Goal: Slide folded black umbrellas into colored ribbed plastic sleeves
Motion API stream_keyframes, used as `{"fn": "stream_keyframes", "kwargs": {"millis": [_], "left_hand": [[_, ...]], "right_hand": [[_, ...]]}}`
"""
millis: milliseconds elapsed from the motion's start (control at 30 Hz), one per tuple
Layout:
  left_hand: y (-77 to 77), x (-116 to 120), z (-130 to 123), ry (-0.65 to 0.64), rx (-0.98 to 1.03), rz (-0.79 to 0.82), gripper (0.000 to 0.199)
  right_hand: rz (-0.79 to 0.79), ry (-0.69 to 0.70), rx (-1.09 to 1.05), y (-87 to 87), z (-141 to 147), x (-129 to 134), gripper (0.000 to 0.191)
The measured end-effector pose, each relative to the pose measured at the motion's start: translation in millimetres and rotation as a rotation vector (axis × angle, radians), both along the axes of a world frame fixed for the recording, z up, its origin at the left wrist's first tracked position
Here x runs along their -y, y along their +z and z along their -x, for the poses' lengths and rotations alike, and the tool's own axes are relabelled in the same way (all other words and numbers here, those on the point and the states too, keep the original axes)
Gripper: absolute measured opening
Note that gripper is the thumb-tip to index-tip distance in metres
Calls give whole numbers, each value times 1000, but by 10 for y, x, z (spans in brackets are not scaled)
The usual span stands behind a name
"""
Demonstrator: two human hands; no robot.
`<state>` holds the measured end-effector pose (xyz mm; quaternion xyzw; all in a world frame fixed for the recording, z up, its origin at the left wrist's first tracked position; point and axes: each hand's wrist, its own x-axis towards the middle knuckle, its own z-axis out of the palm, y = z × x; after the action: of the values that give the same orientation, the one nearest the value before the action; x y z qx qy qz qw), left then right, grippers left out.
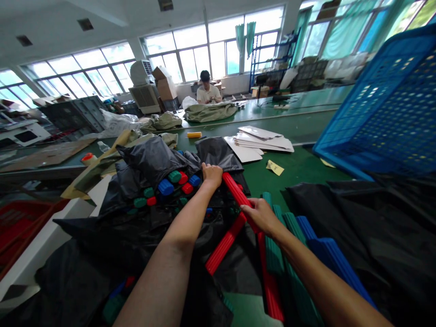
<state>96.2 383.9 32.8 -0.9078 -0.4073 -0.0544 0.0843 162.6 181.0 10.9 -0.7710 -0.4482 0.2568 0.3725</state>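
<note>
My right hand (257, 212) is closed round a long red ribbed bar (236, 190), which slants up and left. At the bar's upper end is my left hand (211, 175), its fingers curled at the edge of a black plastic bag (220, 154); what they pinch is hard to make out. More red bars (226, 243) lie below on black plastic. Green bars (273, 250) and blue bars (335, 259) lie beside my right forearm. Left of my left hand, ends of blue, green and red pieces (165, 187) stick out of black bags.
A blue perforated crate (384, 109) stands at the right. White sheets (262, 141), a yellow note (274, 167) and an orange roll (194, 135) lie on the green table (301, 170). Another person (208, 93) sits beyond it. A red crate (23, 222) is at the left.
</note>
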Motion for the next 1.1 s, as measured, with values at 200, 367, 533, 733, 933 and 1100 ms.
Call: {"fn": "stream_keyframes", "kwargs": {"millis": [200,367,533,733,933,1100], "left_hand": [[67,91,11,-105,82,-105,30],[194,163,61,-223,5,-94,29],[308,188,114,-242,68,-132,26],[355,311,156,-364,-26,-86,23],[283,245,218,-285,-28,-50,21],[129,115,338,-173,-33,-31,24]], "right_hand": [[-3,-6,76,66,-49,-46,26],[56,-62,245,193,11,-209,24],[110,-88,422,180,11,-344,24],[63,-62,424,119,-49,-594,31],[36,56,354,106,-54,-1185,29],[34,52,390,102,32,-993,34]]}}
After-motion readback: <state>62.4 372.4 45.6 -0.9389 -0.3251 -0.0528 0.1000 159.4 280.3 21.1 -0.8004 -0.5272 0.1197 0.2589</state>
